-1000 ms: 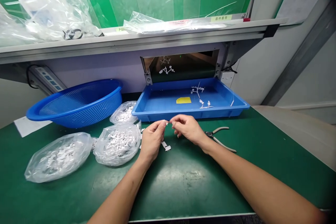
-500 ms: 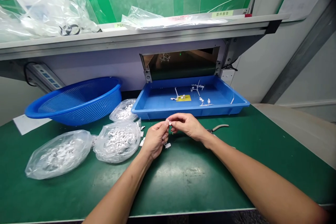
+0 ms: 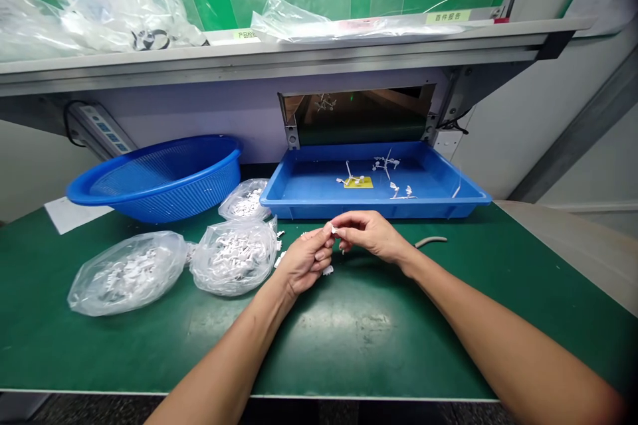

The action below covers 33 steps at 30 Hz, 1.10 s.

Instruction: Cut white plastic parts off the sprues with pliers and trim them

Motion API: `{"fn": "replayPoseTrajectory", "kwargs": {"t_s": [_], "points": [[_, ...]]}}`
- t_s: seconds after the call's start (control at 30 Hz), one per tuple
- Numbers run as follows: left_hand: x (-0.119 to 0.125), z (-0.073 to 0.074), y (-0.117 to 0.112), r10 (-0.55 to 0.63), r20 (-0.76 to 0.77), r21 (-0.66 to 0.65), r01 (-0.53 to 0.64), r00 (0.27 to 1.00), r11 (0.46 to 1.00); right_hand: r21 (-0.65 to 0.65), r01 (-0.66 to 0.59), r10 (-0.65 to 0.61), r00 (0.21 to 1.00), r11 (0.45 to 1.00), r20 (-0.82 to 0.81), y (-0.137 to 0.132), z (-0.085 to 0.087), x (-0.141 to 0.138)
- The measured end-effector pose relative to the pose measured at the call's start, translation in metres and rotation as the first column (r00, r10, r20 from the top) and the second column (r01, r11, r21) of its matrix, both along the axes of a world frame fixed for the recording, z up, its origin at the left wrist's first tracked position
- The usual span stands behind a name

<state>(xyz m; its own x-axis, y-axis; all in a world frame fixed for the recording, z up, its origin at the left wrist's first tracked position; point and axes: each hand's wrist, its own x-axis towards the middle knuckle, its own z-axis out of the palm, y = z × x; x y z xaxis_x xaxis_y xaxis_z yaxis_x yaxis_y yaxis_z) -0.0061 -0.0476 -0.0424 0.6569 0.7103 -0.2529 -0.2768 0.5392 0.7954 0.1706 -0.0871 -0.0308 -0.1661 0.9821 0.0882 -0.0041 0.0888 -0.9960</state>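
Between the fingertips of both hands is a small white plastic part [image 3: 333, 230], mostly covered by the fingers. My left hand [image 3: 308, 259] is closed, its thumb and forefinger pinching the part. My right hand [image 3: 369, 236] pinches the same part from the other side. Under and beside my left hand a few loose white pieces [image 3: 327, 270] lie on the green table mat. A tool with a beige handle [image 3: 431, 240] lies behind my right wrist, its head hidden by the arm.
Clear bags of white parts [image 3: 238, 257] [image 3: 130, 273] [image 3: 246, 200] stand at the left, before a blue perforated basket [image 3: 199, 180]. A blue tray [image 3: 319, 210] holding white plastic sprues [image 3: 386, 163] sits ahead, below a conveyor opening [image 3: 359, 129]. A metal shelf [image 3: 299, 60] overhangs the table [image 3: 423, 345].
The view has shifted slightly, so the scene sits a little to the right. Both hands keep pinching the small white part together, with hardly any change in grip.
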Motion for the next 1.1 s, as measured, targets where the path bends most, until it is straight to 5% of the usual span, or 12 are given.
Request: {"fn": "replayPoseTrajectory", "kwargs": {"t_s": [0.23,0.37,0.5,0.67,0.77,0.9,1.1], "points": [[-0.002,0.004,0.002,0.022,0.008,-0.021,-0.022,1.000,1.000,0.015,0.002,-0.002,0.999,1.000,0.042,0.004,-0.009,-0.002],[-0.009,0.009,0.014,0.187,0.001,0.014,-0.187,0.982,0.982,0.042,-0.004,-0.003,0.984,0.999,0.176,0.004,-0.016,-0.006],[-0.015,0.009,0.021,0.356,-0.014,0.049,-0.355,0.934,0.934,0.110,-0.135,0.075,0.900,0.985,0.430,-0.005,-0.020,-0.013],[-0.014,0.002,0.024,0.364,-0.049,0.061,-0.361,0.930,0.931,0.164,-0.180,0.052,0.811,0.970,0.583,-0.009,-0.027,-0.015],[-0.014,-0.001,0.022,0.328,-0.089,0.117,-0.317,0.941,0.941,0.171,-0.149,0.023,0.815,0.974,0.579,-0.005,-0.026,-0.009],[-0.013,-0.004,0.013,0.137,-0.213,0.159,-0.104,0.967,0.982,0.234,-0.045,-0.087,0.847,0.971,0.524,0.002,-0.015,0.002],[-0.016,0.000,0.007,-0.138,-0.241,0.050,0.154,0.961,0.987,0.243,-0.004,-0.095,0.914,0.970,0.394,-0.006,0.000,-0.002]]}}
